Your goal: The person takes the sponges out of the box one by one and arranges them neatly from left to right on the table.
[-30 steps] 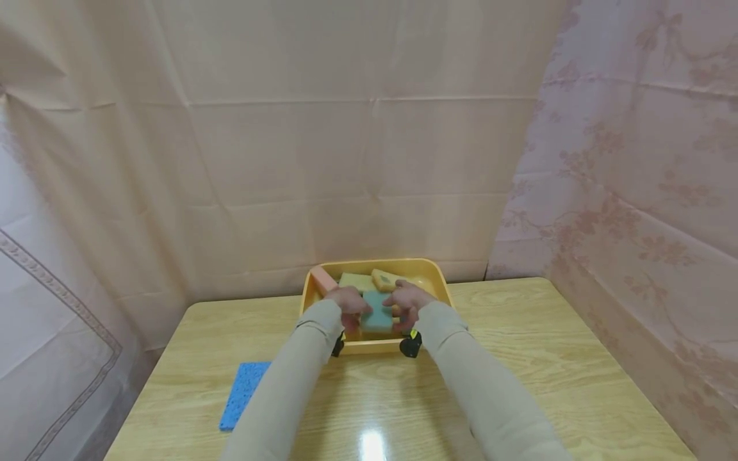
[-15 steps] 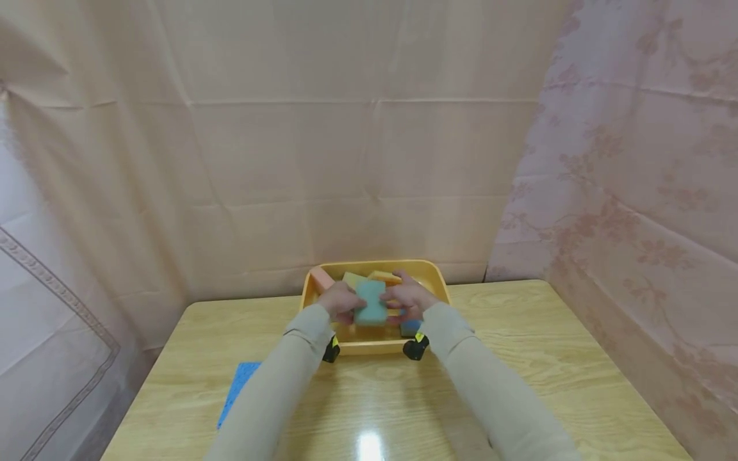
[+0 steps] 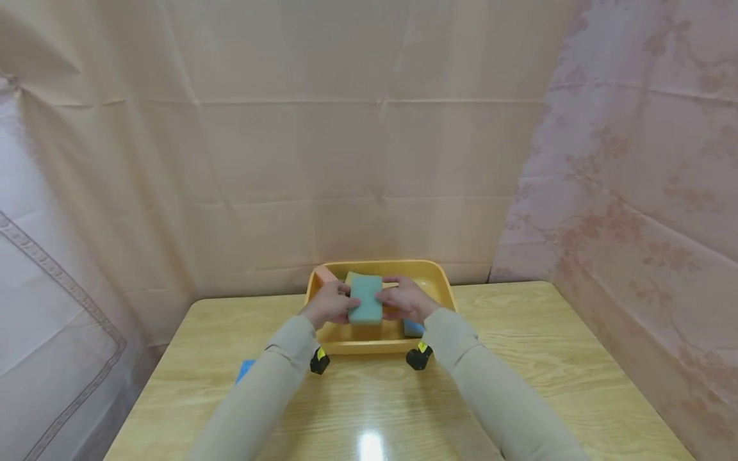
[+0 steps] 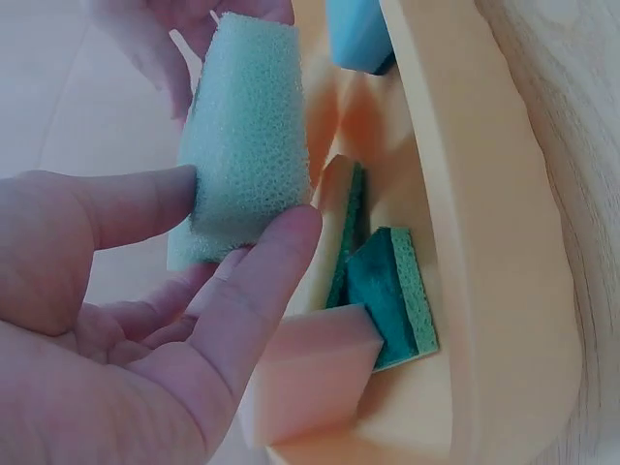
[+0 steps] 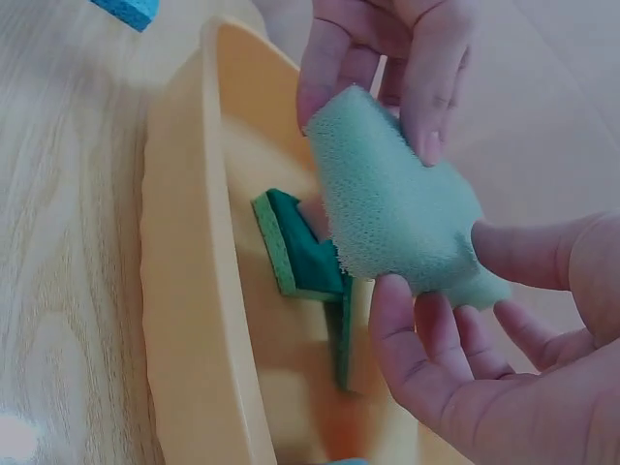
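A pale green sponge [image 3: 366, 299] is held up over the yellow tray [image 3: 369, 347] between both hands. My left hand [image 3: 328, 305] pinches one end, with the thumb [image 4: 145, 203] on one face and the fingers on the other. At the opposite end my right hand [image 3: 407, 299] grips it the same way. Inside the tray, below the hands, lie a pink sponge [image 4: 315, 363], a sponge with a dark green scouring layer [image 4: 387, 295], a thin yellowish one with a green side [image 4: 339, 228] and a blue one [image 4: 358, 34].
Another blue sponge [image 3: 245, 369] lies on the wooden table [image 3: 369, 397], left of the tray and partly hidden by the left sleeve [image 3: 262, 384]. A beige curtain [image 3: 346, 160] hangs behind the table, with a flowered cloth [image 3: 634, 224] along the right side.
The pale green sponge, earlier lying in the tray between the hands, has been gripped and lifted toward me and slightly left. The left arm now covers more of the blue sponge on the table.
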### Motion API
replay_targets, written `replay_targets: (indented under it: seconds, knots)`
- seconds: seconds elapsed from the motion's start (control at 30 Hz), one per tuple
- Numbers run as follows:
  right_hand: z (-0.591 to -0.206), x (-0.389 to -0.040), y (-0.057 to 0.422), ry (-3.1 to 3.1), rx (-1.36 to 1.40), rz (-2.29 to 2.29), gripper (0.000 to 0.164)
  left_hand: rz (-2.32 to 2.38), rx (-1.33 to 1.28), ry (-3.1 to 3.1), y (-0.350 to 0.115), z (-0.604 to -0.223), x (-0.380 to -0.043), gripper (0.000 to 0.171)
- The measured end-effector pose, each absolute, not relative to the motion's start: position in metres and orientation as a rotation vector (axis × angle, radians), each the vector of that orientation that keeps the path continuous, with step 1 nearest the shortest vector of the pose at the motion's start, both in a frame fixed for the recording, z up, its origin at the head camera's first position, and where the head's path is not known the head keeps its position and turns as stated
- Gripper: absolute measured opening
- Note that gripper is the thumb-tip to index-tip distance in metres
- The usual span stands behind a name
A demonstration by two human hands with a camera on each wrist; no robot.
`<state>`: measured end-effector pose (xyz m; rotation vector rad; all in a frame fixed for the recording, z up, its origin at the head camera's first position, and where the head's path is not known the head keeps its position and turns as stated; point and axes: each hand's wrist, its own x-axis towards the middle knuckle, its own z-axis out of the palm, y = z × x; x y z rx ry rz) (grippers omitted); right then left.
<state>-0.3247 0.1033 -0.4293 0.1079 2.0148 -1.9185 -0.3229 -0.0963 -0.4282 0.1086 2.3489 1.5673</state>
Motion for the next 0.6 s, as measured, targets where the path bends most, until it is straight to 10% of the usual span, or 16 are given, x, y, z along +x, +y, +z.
replay_targets:
  seconds: [0.6]
  knots:
    - [-0.413,-0.304,0.077,2.064,-0.065,-1.957,0.054,1.666,0.197,2.450,-0.130,-0.413,-0.285,0.052]
